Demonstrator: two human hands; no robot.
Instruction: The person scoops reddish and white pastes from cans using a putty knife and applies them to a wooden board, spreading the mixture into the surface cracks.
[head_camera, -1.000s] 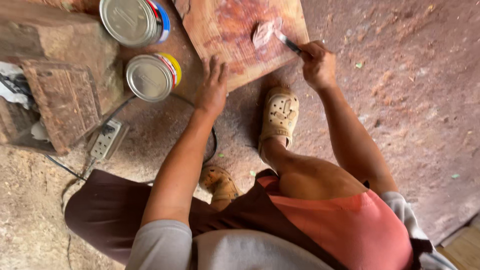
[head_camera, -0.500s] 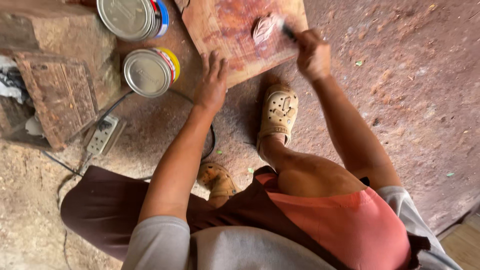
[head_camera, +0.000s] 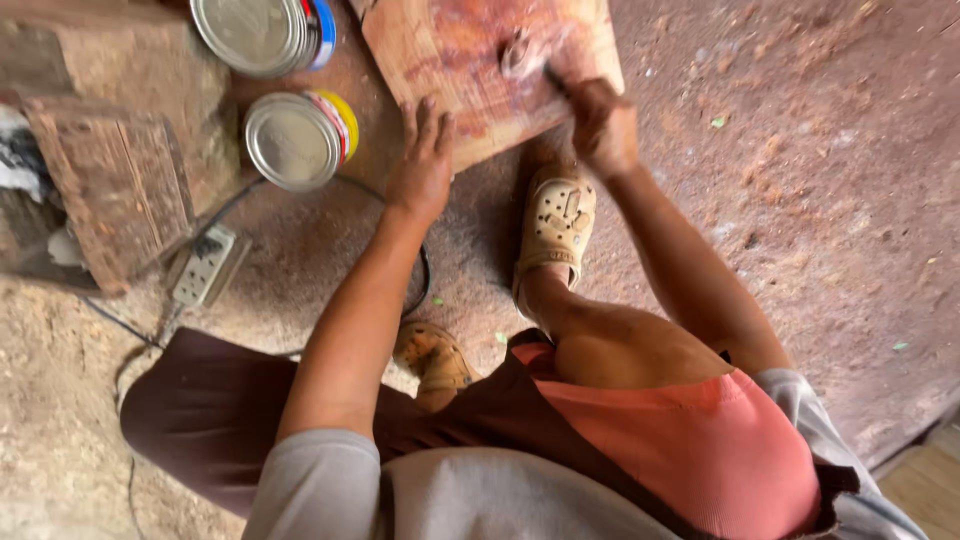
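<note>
A reddish wooden board (head_camera: 470, 70) lies on the ground in front of me. My left hand (head_camera: 422, 160) presses flat on its near edge, fingers spread. My right hand (head_camera: 603, 125) grips a dark-handled brush (head_camera: 540, 65), whose pale bristle end rests on the board's upper right part. My right foot in a beige clog (head_camera: 556, 225) stands just below the board, and my other clog (head_camera: 432, 358) sits closer to my body.
Two closed tin cans stand left of the board, one with a blue rim (head_camera: 262, 32), one with a yellow rim (head_camera: 298, 138). A white power strip (head_camera: 203, 264) with cables lies on the dusty red ground. A wooden block (head_camera: 115, 185) and stone are at far left.
My right hand has moved the brush up and left across the board. My left hand stays pressed on the board's edge. The view has shifted slightly.
</note>
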